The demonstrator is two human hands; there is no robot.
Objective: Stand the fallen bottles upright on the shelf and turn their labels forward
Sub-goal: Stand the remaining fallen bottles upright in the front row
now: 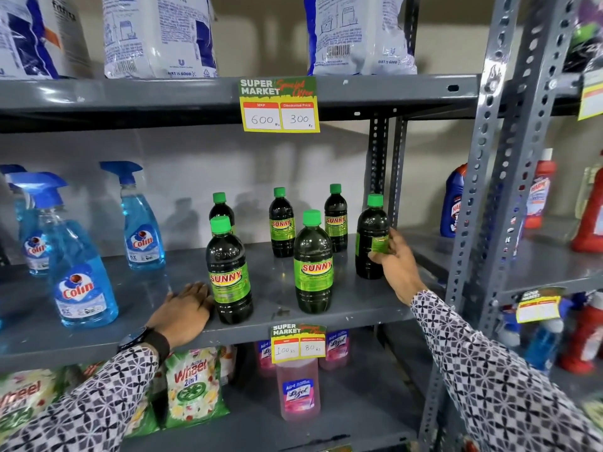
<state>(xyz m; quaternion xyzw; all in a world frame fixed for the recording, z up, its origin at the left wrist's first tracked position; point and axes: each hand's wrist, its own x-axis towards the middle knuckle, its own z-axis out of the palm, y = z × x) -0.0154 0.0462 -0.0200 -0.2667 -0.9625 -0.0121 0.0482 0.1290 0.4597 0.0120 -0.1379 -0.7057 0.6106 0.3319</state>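
Several dark bottles with green caps and green SUNNY labels stand upright on the grey middle shelf [359,308]. My right hand [396,265] grips the rightmost bottle [370,236], whose label is turned to the right side. Two front bottles, one on the left [228,272] and one in the middle [313,265], show their labels forward. Behind them stand two bottles [282,223] [336,220] with labels forward and one [222,207] half hidden. My left hand [184,309] rests flat on the shelf, fingers beside the left front bottle's base.
Blue Colin spray bottles [80,256] stand at the shelf's left. White bags sit on the shelf above, and a yellow price tag [279,106] hangs from its edge. Detergent packs and pink Lizol bottles [298,389] are below. A perforated steel upright [483,197] stands to the right.
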